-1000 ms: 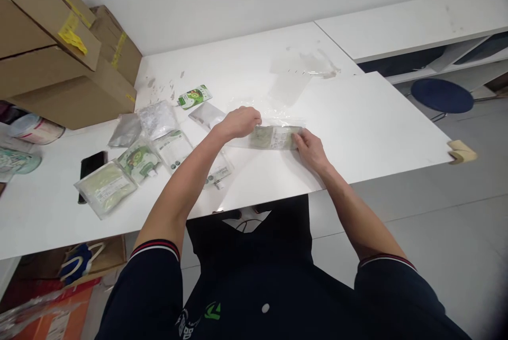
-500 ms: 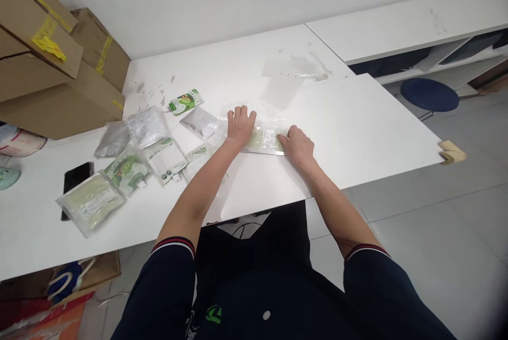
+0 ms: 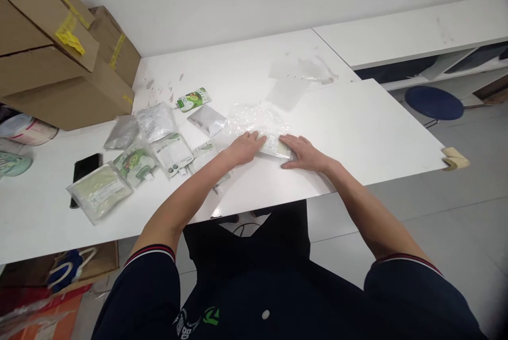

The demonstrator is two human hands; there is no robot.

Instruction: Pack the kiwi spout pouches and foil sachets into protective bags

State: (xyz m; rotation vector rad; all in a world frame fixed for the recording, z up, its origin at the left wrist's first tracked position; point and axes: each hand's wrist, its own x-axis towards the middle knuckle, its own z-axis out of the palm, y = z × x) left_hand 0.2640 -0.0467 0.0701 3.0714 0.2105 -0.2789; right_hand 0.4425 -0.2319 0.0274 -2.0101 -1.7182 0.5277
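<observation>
A flat pale-green packet with a white label (image 3: 272,144) lies near the table's front edge, in crumpled clear plastic film (image 3: 254,116) that spreads out behind it. My left hand (image 3: 246,148) rests on the packet's left end, fingers stretched out and lying flat. On the right end, my right hand (image 3: 305,154) lies with its fingers extended and the thumb apart, below the corner. Both hands partly cover the packet. Just left of the film is a silver pouch (image 3: 206,119). A green-and-white bagged pouch (image 3: 204,154) sits partly behind my left forearm.
On the left are a green printed pouch (image 3: 193,99), bagged pouches (image 3: 172,154), a bagged pale-green packet (image 3: 99,191) over a black phone (image 3: 85,166), and cardboard boxes (image 3: 71,96). Clear plastic sheets (image 3: 289,91) lie behind. A blue stool (image 3: 434,103) stands right.
Both hands have come down onto the packet; the left has moved toward me and now lies flat, the right has spread its fingers. The film is now bunched behind the packet. The view has shifted slightly.
</observation>
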